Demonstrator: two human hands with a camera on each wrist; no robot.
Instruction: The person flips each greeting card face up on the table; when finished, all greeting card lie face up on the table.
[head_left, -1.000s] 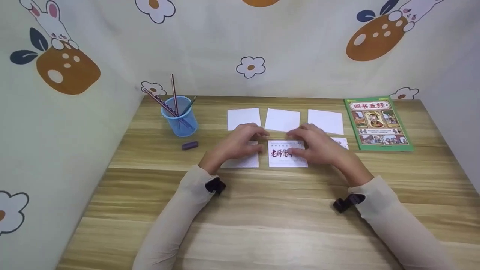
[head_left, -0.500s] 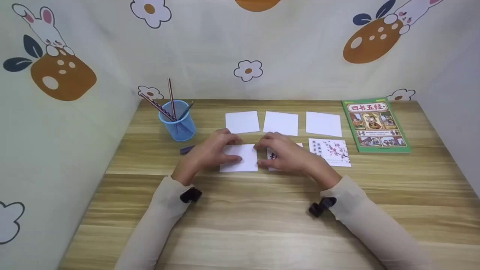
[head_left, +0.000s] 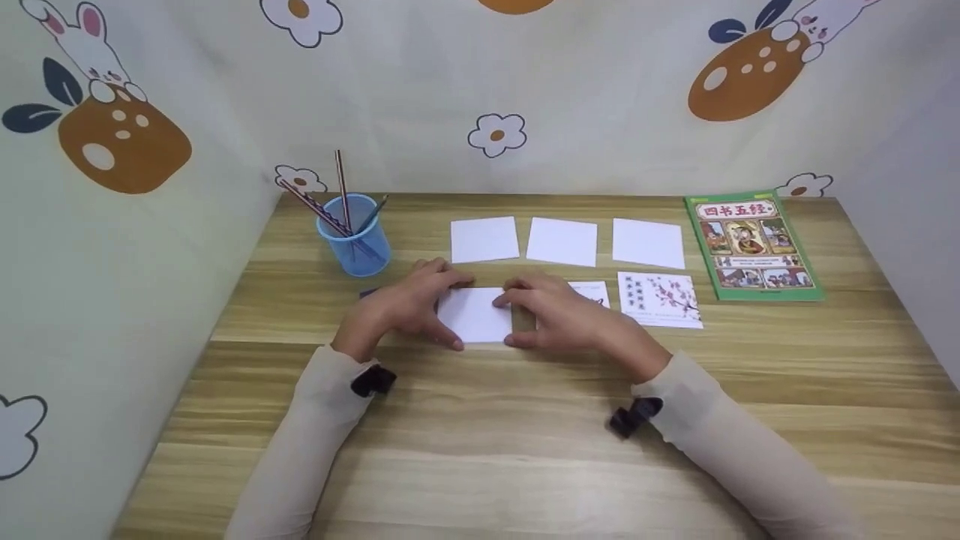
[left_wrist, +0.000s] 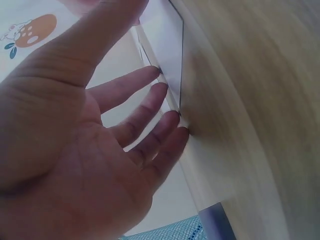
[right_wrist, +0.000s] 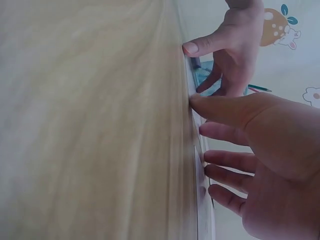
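In the head view, a blank white card (head_left: 476, 319) lies flat on the wooden table between both hands. My left hand (head_left: 409, 304) is at its left edge, thumb by the near left corner and fingers spread toward the far side. My right hand (head_left: 566, 315) has its thumb at the near right corner and a forefinger over the right side. Under the right hand, a card with red lettering (head_left: 592, 291) is mostly covered. Further right lies a card printed with plum blossom (head_left: 660, 300). The left wrist view shows extended left fingers (left_wrist: 145, 110) reaching the card's edge.
Several more things stand behind: three blank cards in a row, including a middle one (head_left: 562, 241), a blue pencil cup (head_left: 360, 255) at left and a green-bordered book (head_left: 754, 247) at right. A small dark purple stick (left_wrist: 217, 222) is partly hidden by my left hand.
Both hands have moved left, from around the lettered card to the blank card at the left of the front row. The plum-blossom card has come into full view.
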